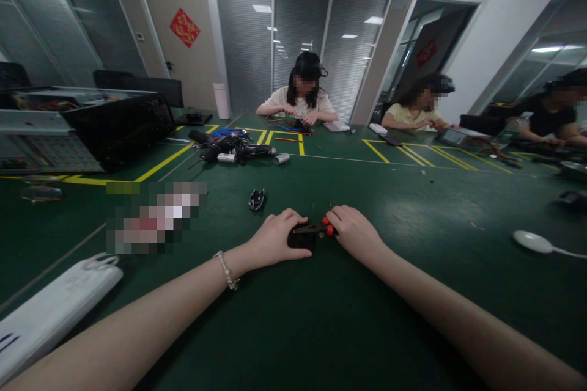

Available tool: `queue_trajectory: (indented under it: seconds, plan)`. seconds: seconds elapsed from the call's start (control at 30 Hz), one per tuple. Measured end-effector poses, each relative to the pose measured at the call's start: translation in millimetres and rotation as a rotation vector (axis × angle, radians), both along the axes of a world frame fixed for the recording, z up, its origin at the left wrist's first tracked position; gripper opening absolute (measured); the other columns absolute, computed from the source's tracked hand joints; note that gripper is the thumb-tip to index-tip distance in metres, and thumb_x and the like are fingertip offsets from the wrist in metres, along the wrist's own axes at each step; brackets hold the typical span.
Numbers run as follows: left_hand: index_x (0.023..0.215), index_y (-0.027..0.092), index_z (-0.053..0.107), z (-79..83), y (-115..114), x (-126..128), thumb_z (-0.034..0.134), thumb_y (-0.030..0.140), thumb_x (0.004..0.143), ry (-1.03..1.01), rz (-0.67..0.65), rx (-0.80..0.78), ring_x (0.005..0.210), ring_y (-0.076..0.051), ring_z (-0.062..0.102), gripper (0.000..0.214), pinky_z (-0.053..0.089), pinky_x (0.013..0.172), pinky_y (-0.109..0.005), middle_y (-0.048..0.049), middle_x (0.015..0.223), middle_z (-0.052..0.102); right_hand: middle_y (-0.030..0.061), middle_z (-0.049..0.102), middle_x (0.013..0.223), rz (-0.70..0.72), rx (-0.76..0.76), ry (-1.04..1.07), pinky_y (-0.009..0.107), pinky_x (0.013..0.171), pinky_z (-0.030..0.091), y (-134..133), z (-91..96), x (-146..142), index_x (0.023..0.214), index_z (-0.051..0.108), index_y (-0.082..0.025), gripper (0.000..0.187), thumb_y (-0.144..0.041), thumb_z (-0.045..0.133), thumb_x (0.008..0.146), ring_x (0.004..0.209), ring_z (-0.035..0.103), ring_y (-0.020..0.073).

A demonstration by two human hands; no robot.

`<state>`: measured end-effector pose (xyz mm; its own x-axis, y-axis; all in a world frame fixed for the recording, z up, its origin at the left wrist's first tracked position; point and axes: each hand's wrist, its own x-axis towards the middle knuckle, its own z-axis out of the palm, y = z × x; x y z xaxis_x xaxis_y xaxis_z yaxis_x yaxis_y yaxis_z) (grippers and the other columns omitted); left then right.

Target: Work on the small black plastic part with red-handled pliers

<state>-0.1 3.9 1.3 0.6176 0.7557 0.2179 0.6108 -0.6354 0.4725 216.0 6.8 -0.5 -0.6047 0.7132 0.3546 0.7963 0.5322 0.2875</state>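
Note:
My left hand (275, 238) is curled over a small black block (301, 238) lying on the green table (321, 317). My right hand (353, 231) is closed on a red-handled tool (326, 229) whose dark tip reaches onto the black block. Both hands meet at the table's middle, a little in front of me. A bead bracelet (228, 270) sits on my left wrist. What lies under the fingers is hidden.
A small black part (257, 198) lies just beyond my left hand. A pile of black cables and plugs (233, 148) sits farther back. A white power strip (50, 311) lies at near left, a white spoon (534, 242) at right, an open computer case (82, 128) at far left. Three people work across the table.

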Motion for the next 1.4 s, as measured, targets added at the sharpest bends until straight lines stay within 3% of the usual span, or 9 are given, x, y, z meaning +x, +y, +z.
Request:
queue_trajectory:
  seconds: [0.67,1.0,1.4]
  plan:
    - [0.116,0.023,0.043,-2.0,0.3,-0.3,0.061,0.052,0.065,-0.005,-0.017,0.027,0.092,-0.022,0.050,0.061,0.037,0.082,-0.036,-0.0039,0.109,0.047,0.0077,0.056,0.082,-0.006,-0.007,-0.004,0.031,0.069,0.041,0.2,-1.5,0.0,0.085,0.055,-0.013,0.020,-0.007,0.051,0.066,0.076,0.051,0.0192]
    - [0.116,0.024,0.043,-0.7,-0.1,-1.1,0.060,0.053,0.065,-0.005,-0.017,0.008,0.093,-0.022,0.049,0.061,0.038,0.082,-0.036,-0.0037,0.109,0.047,0.0099,0.054,0.095,-0.002,-0.028,0.106,0.034,0.078,0.040,3.5,-5.7,4.8,0.096,0.053,-0.013,0.036,-0.004,0.053,0.061,0.087,0.049,0.0211]
    - [0.117,0.024,0.042,1.6,-1.2,-1.8,0.060,0.054,0.066,-0.002,-0.008,-0.020,0.093,-0.023,0.049,0.062,0.038,0.082,-0.037,-0.0041,0.110,0.046,0.0104,0.054,0.098,0.026,-0.021,0.056,0.038,0.082,0.039,3.4,-3.7,3.9,0.099,0.052,-0.013,0.037,-0.006,0.054,0.063,0.093,0.049,0.0235]
